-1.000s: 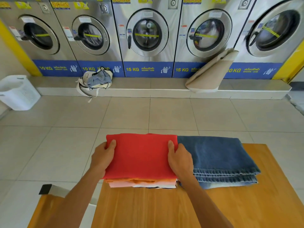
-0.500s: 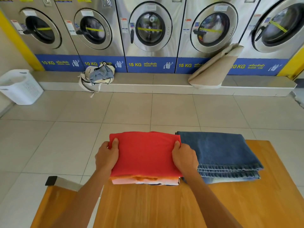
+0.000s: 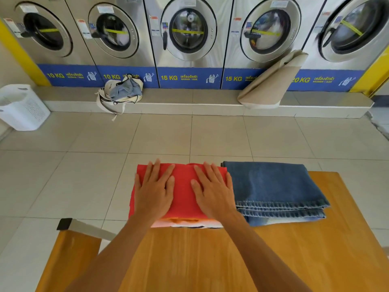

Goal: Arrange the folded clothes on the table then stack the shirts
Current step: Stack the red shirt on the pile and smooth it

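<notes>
Two hands, left (image 3: 153,192) and right (image 3: 212,190), lie flat and open, palms down on the red shirt (image 3: 183,186) topping the shirt stack (image 3: 189,223) at the table's (image 3: 210,260) far edge. Folded jeans (image 3: 273,190) lie just right of it; washing machines (image 3: 189,32) line the far wall.

Bright, even daylight — soft shadows, wide-angle bowing at edges, slight blur.

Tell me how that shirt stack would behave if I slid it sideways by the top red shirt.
The red shirt would probably slip or wrinkle over the layers below, since it is soft folded cloth. The shirt stack already has uneven edges in front, so it would likely skew. Both flat hands, left and right, pressing down should help.
</notes>
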`<state>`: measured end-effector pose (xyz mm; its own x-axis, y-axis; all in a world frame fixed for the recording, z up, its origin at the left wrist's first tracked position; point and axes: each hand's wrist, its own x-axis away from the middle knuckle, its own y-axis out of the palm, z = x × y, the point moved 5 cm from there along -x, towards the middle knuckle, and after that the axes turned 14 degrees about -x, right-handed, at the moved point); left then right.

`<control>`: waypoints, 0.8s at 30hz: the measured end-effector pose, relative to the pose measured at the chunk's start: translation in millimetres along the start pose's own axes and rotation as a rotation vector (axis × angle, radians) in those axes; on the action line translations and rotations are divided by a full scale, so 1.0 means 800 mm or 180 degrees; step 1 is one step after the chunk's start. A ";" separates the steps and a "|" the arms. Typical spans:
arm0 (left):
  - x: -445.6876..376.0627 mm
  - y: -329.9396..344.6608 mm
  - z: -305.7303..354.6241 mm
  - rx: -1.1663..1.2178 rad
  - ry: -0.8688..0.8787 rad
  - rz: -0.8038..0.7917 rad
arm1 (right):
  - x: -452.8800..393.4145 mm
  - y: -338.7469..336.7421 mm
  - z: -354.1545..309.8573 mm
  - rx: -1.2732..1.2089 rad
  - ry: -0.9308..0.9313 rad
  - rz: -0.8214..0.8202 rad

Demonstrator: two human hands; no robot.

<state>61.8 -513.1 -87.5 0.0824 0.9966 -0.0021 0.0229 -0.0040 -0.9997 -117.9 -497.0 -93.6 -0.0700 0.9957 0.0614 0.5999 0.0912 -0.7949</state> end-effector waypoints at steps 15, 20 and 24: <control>0.079 0.021 -0.059 0.3167 -0.2495 -0.0933 | 0.062 -0.045 0.036 -0.1280 0.1333 0.0365; 0.065 0.023 -0.060 0.3237 -0.2510 -0.1022 | 0.041 -0.032 0.040 -0.1021 0.1532 0.0247; 0.063 0.023 -0.063 0.3149 -0.2454 -0.1238 | 0.043 -0.030 0.042 -0.0987 0.1669 0.0278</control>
<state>116.6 -467.4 -104.5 -0.3583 0.7109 0.6051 -0.8468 0.0255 -0.5313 -161.4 -465.2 -92.4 0.3440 0.8691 0.3554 0.7951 -0.0683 -0.6027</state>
